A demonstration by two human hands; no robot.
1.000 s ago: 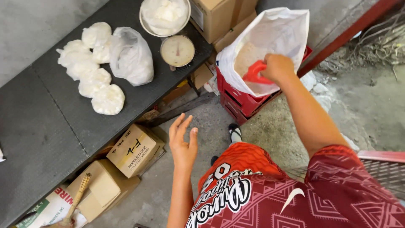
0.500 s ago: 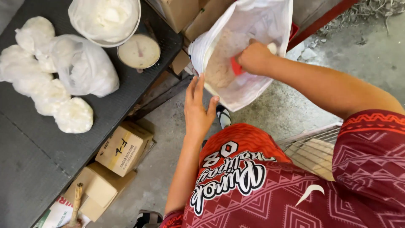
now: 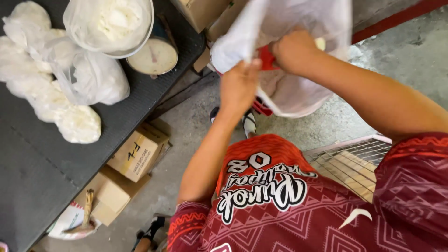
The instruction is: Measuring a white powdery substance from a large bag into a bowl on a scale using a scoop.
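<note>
A large white plastic sack point(image 3: 298, 28) hangs open in front of me, with pale powder inside. My left hand point(image 3: 239, 86) pinches the sack's near rim. Inside the mouth of the sack, my right hand point(image 3: 294, 50) is closed around a red scoop point(image 3: 267, 58), of which only a small part shows. On the dark table point(image 3: 28, 177) to the left lie several filled clear bags of white powder point(image 3: 77, 123).
A bowl lined with plastic point(image 3: 112, 23) sits on a round dial scale point(image 3: 154, 55) on the table. Cardboard boxes point(image 3: 137, 151) are stacked under the table edge. A wire mesh rack point(image 3: 347, 161) stands at my right. A red crate point(image 3: 263, 107) is under the sack.
My left hand has risen from mid-air and taken hold of the sack's rim. My right hand with the scoop has stayed in the sack as the camera moved closer.
</note>
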